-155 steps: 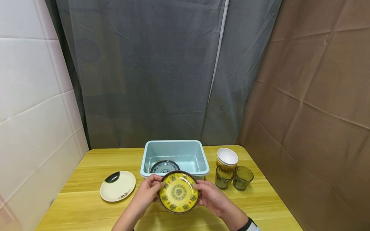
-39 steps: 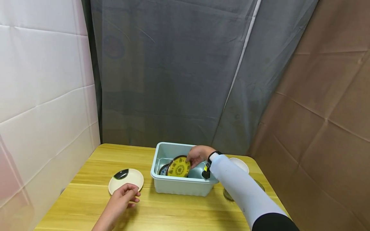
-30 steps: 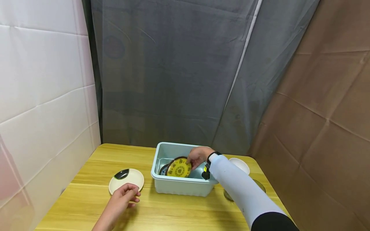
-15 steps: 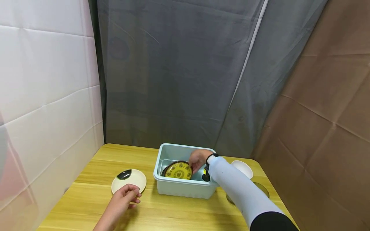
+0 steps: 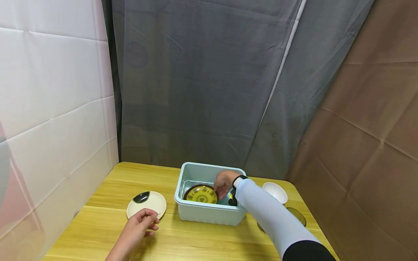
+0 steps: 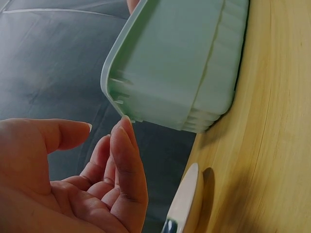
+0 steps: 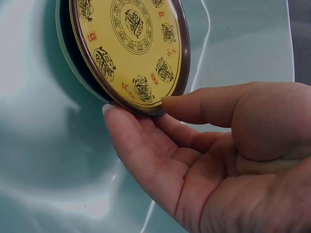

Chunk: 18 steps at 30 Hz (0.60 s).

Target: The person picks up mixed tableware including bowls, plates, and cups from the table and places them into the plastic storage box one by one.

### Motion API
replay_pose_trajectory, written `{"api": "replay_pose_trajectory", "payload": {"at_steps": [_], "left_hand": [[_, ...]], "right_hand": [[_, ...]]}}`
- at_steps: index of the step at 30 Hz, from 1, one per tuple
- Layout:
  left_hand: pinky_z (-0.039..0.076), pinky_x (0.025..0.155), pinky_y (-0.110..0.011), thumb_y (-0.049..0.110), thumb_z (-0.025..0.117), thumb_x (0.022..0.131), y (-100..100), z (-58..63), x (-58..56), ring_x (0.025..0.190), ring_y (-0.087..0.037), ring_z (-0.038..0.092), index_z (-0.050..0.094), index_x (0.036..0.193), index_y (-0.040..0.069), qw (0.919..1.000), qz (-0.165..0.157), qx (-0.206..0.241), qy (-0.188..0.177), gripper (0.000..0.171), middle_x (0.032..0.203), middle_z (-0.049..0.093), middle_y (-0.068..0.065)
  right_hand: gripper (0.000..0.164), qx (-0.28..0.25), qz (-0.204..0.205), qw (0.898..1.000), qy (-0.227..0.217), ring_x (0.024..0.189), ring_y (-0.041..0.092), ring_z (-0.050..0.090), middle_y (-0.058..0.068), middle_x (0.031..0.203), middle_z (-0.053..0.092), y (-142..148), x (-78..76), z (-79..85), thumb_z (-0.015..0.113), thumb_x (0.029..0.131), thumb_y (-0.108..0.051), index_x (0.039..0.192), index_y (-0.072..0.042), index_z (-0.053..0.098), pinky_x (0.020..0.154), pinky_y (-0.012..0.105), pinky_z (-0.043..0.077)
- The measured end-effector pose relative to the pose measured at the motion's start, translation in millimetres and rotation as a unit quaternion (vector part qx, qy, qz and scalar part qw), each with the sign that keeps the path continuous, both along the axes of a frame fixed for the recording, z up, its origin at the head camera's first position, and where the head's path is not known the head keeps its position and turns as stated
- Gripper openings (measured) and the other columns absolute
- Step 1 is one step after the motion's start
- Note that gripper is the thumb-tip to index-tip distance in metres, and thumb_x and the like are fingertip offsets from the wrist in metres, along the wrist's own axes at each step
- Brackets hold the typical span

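Note:
My right hand [image 5: 223,183] reaches into the light blue plastic basin [image 5: 212,214] and pinches the rim of a yellow patterned plate [image 5: 201,195] with a brown edge. In the right wrist view the thumb [image 7: 194,107] lies on the plate's face and the fingers are under its rim. Another dish's edge [image 7: 80,77] shows just beneath it, mostly hidden. My left hand [image 5: 138,226] holds nothing, fingers loosely curled, near a cream plate [image 5: 153,203] with a dark green patch. The left wrist view shows a gap between its thumb and fingers.
To the right of the basin stand a white bowl [image 5: 275,192] and dark glass cups [image 5: 297,216], partly hidden by the right sleeve. All of it is on a yellow wooden table [image 5: 192,241]. Grey, white and brown cloths hang around it.
The yellow plate, first held in both hands before the basin, was carried inside by the right hand and lowered from tilted to nearly flat. The left hand let go and moved left.

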<state>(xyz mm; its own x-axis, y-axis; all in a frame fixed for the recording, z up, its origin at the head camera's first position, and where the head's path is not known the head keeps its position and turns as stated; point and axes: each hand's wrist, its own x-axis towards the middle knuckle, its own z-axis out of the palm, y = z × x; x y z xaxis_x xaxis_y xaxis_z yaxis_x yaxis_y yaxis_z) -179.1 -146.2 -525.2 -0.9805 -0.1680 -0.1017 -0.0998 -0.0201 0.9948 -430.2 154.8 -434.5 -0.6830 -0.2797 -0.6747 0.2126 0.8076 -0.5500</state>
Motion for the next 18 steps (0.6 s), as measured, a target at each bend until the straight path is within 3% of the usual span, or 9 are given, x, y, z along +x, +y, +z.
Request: {"api": "replay_pose_trajectory", "payload": {"at_steps": [7,18], "left_hand": [[0.062,0.074,-0.037,0.012,0.06,0.113,0,0.5,-0.6,0.087,-0.024,0.071,0.065,0.119,-0.004,1.0,0.002,-0.005,-0.002,0.018,0.098,0.071,-0.009],[0.062,0.073,-0.036,0.01,0.059,0.112,1,3.7,0.7,0.086,-0.025,0.071,0.064,0.119,-0.006,0.9999,-0.004,-0.009,0.005,0.018,0.098,0.072,-0.01]], "right_hand": [[0.03,0.0,0.004,1.0,0.011,0.121,0.045,0.073,0.033,0.121,0.073,-6,10.5,5.1,0.056,0.111,-0.001,0.131,0.02,0.064,0.107,0.047,0.059],[0.033,0.021,0.013,0.999,0.025,0.119,0.046,0.074,0.035,0.126,0.073,-6,12.2,7.0,0.061,0.11,-0.006,0.131,0.018,0.067,0.105,0.049,0.06]]}}
